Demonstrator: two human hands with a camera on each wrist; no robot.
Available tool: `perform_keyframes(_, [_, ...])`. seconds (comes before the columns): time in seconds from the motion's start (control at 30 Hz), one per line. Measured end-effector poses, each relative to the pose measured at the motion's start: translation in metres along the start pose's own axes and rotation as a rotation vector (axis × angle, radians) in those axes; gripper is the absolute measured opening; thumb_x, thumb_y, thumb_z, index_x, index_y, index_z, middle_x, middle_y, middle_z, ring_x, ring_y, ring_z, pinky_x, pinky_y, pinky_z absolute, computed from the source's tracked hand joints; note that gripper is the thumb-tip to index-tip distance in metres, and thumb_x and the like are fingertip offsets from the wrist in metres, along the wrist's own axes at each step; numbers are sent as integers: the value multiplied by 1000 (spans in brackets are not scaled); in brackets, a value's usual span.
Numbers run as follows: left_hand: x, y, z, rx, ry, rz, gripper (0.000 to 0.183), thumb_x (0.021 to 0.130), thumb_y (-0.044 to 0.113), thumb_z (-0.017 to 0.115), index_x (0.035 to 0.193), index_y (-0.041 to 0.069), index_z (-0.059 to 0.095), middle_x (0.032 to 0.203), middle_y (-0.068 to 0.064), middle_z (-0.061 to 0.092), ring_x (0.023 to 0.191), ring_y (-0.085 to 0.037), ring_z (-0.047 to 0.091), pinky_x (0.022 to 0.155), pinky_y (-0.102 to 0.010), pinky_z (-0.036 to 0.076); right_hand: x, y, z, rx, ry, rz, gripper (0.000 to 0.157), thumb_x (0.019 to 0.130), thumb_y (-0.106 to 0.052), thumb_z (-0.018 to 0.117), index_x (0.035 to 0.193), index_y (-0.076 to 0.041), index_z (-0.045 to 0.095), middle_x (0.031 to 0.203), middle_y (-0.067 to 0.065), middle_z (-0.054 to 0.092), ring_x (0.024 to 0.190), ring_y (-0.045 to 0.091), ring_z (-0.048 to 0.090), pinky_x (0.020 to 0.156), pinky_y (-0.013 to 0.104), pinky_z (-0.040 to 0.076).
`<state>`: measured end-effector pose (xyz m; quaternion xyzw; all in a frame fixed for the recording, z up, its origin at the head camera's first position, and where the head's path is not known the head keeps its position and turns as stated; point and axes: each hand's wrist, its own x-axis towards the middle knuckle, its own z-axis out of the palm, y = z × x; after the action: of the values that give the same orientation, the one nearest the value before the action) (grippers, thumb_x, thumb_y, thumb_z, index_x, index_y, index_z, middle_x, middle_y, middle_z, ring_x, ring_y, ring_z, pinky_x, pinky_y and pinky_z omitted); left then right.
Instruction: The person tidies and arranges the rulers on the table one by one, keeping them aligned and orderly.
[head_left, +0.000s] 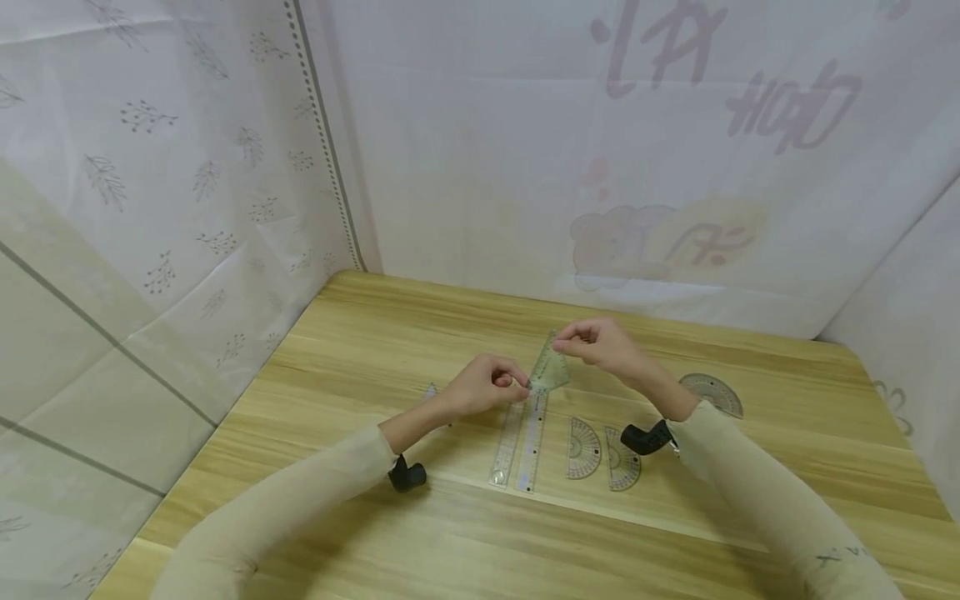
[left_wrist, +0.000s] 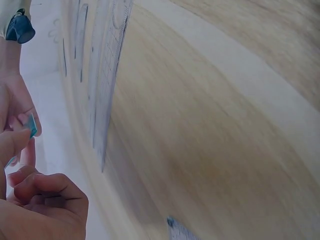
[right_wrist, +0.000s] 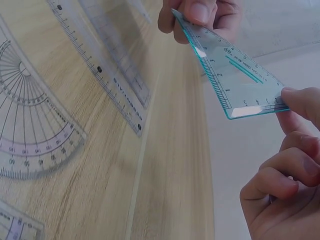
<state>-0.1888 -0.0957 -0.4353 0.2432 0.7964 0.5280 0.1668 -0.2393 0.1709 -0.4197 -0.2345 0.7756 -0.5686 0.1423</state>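
Note:
A clear, green-edged triangular set square [head_left: 553, 368] is held up over the table between both hands. My left hand [head_left: 486, 387] pinches its lower left corner, while my right hand [head_left: 603, 346] pinches another corner higher up. In the right wrist view, the printed scales of the set square [right_wrist: 235, 75] face the camera, with the right thumb and forefinger on one tip. The left wrist view catches only small teal bits of it beside the fingers. Two clear rulers [head_left: 533, 446] lie side by side on the wood beneath the hands.
Two small clear protractors [head_left: 582, 450] lie right of the rulers, one partly behind the right wrist's black camera mount [head_left: 645, 437]. A larger protractor [head_left: 716, 393] rests beyond the right forearm. Left of the left hand, a clear pointed piece [head_left: 431, 390] is mostly hidden. Fabric walls [head_left: 465, 167] border the table.

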Motion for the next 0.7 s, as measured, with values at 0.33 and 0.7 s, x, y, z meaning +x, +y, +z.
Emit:
perform_keyframes(0.33, [-10,1,-11,9,1,9,14,94,9,72,104,-2,74,62,3,36,54,-10,29,53,-23,29,8,-4,10,9,0,8,17,99,-16,71,105,-1,75,87,9,59,68,17,41,61,27,38])
perform_keyframes(0.7, [-18,-2,-23,25,20,-16,15,94,6,71,105,-4,73,63,3,36,55,-10,30,53,-23,29,20,-11,24,-19,7,8,19,98,-19,72,105,-3,75,98,9,66,77,20,47,66,30,41])
